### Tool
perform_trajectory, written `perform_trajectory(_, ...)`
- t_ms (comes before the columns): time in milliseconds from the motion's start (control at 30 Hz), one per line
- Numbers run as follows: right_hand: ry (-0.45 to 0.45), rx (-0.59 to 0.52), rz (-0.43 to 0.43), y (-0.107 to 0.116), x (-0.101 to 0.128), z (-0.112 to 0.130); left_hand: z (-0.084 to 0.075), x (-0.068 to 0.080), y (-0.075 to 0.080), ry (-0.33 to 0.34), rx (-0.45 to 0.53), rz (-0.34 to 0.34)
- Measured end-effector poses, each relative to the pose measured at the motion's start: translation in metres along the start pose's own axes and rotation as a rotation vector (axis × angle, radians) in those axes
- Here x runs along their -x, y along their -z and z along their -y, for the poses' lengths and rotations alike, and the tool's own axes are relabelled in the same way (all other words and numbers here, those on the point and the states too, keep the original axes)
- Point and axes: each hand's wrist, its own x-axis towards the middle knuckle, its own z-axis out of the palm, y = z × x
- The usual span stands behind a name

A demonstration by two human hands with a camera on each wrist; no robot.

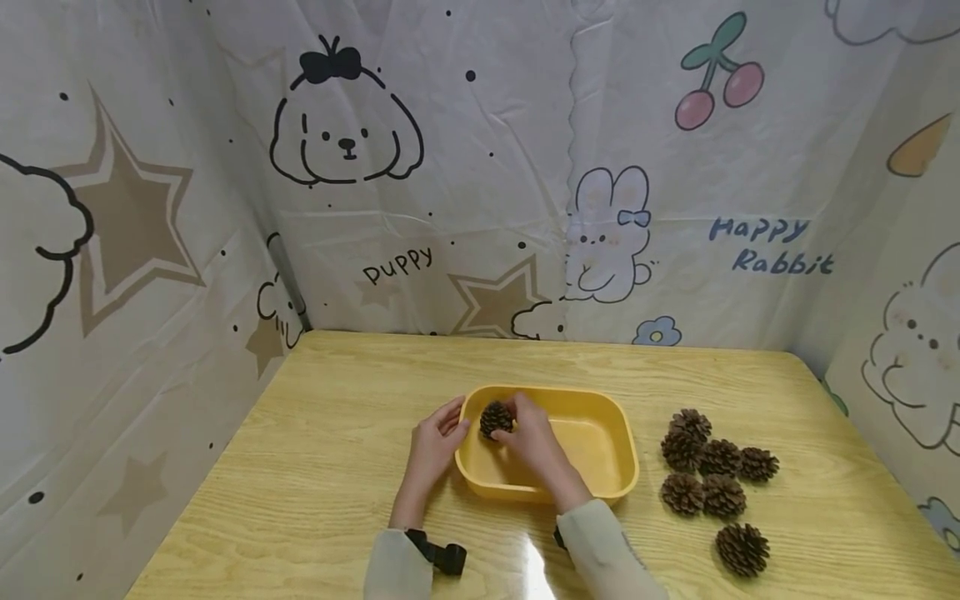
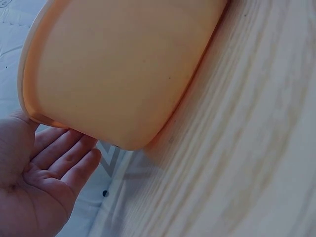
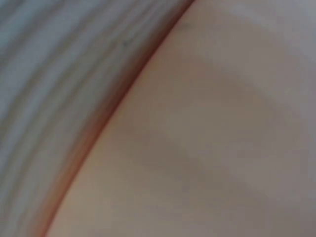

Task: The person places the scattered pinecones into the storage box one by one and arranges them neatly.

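Observation:
A yellow plastic basin (image 1: 592, 450) sits on the wooden table in the head view. My right hand (image 1: 534, 437) reaches over its near rim and pinches a brown pine cone (image 1: 495, 420) between thumb and fingers, inside the left end. Whether the cone touches the basin floor is unclear. At the basin's left end, my left hand (image 1: 437, 442) rests against the outside of the rim. In the left wrist view, that hand (image 2: 49, 173) has its fingers extended beside the basin wall (image 2: 123, 74). The right wrist view shows only the basin's outer wall (image 3: 207, 138), blurred; the right hand is hidden there.
Several pine cones (image 1: 722, 458) lie clustered on the table (image 1: 330, 450) to the right of the basin. A separate pine cone (image 1: 742, 550) lies closer to the front. Printed cloth (image 1: 495, 167) hangs behind the table and along both sides.

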Motion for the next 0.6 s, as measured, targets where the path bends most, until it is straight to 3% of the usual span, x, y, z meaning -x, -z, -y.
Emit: perform_trajectory(600, 0.062, 0.082, -0.012, -0.0062, -0.0044, 0.0009, 0.0018, -0.0005, -0.0014, 0.011, 0.02, -0.006)
